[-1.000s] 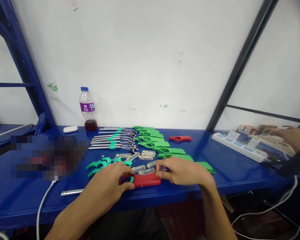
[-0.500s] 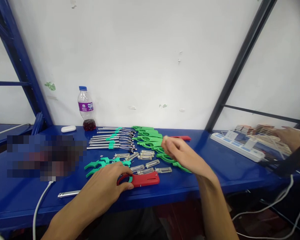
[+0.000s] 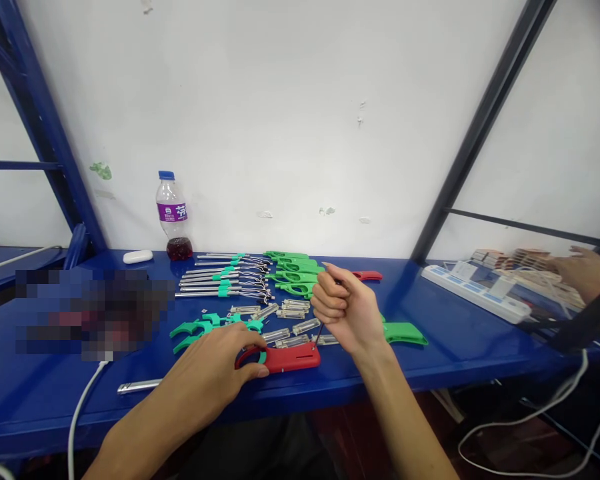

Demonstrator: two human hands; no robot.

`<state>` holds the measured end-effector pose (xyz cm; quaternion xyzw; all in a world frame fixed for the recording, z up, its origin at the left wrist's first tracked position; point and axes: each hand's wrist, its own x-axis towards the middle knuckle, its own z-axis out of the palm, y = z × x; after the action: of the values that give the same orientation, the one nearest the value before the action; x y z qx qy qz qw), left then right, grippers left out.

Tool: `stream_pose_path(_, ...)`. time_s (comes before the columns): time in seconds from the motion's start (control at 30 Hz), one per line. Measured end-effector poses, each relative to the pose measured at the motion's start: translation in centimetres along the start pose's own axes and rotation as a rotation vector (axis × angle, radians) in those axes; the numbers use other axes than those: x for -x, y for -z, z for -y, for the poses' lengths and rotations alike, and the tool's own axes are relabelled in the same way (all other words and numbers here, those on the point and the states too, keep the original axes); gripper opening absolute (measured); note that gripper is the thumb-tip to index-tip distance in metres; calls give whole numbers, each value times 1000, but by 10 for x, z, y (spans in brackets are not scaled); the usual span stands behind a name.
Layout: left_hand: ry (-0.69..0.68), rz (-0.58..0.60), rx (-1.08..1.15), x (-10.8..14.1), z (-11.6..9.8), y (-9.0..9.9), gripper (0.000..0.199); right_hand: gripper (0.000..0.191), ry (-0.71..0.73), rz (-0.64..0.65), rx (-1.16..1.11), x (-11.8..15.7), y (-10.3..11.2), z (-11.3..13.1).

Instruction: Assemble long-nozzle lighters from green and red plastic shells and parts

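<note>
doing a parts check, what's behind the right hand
Green casings and the farther red casing stick out from behind the right hand. How far they run behind it, or whether anything else lies there, cannot be seen: the hand covers it.

Likely a workshop — blue bench [image 3: 453, 343]; rows of metal rods [image 3: 203, 294]; green casings [image 3: 405, 333]

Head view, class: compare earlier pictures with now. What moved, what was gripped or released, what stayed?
The right hand was at the right end of the red casing, moved away over the green casings, and is now back above that end, gripping a thin dark tool pointing down to it. When it took the tool is unclear. The left hand still holds the casing's looped end; bottle and clear parts stayed put.
</note>
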<state>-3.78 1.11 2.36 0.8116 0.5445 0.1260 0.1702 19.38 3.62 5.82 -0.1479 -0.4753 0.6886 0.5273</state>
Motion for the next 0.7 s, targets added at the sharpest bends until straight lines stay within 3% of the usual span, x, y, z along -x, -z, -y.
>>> stream_pose_path(0.7,1,15,-26,-1,-2,0,25,59,34,32,42,4,-4,2)
